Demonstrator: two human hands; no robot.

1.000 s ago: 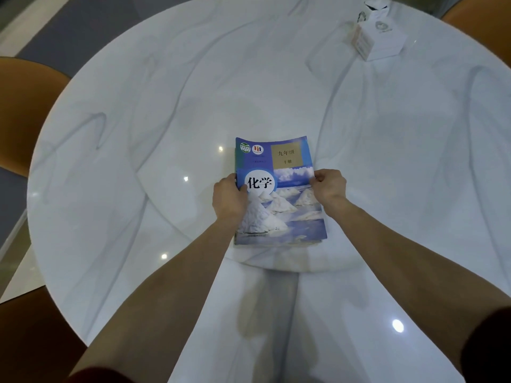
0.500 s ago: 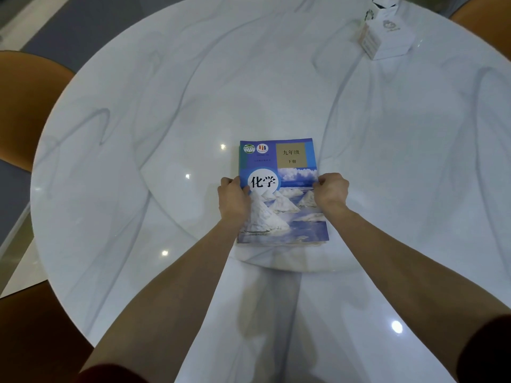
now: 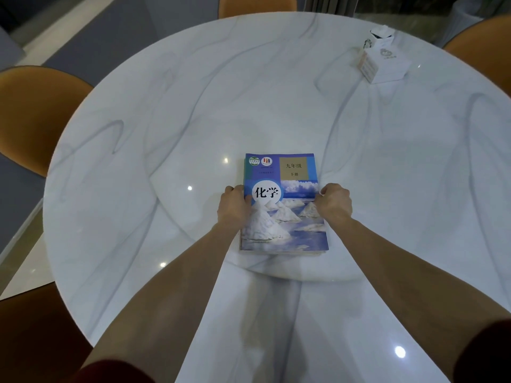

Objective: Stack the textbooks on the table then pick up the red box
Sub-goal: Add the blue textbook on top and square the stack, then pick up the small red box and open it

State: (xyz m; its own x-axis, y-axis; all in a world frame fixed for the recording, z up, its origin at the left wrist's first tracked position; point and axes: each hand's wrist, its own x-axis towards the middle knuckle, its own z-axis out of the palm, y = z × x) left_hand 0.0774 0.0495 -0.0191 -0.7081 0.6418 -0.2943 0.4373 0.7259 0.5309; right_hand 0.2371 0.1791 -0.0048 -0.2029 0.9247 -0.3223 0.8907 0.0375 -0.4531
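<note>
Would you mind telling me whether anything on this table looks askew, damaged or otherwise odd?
Nothing stands out. The blue chemistry textbook stack lies flat and fairly square on the white marble round table, steadied by the left hand and right hand. The white box sits upright at the far edge.

Top textbook cover reads 化学, 九年级 and 下册.

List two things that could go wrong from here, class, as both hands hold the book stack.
1. The glossy blue chemistry textbook tops a stack gripped only at its side edges by the left hand and right hand; lower books could slide out.
2. No red box is visible; the white carton might be grabbed instead.
</note>
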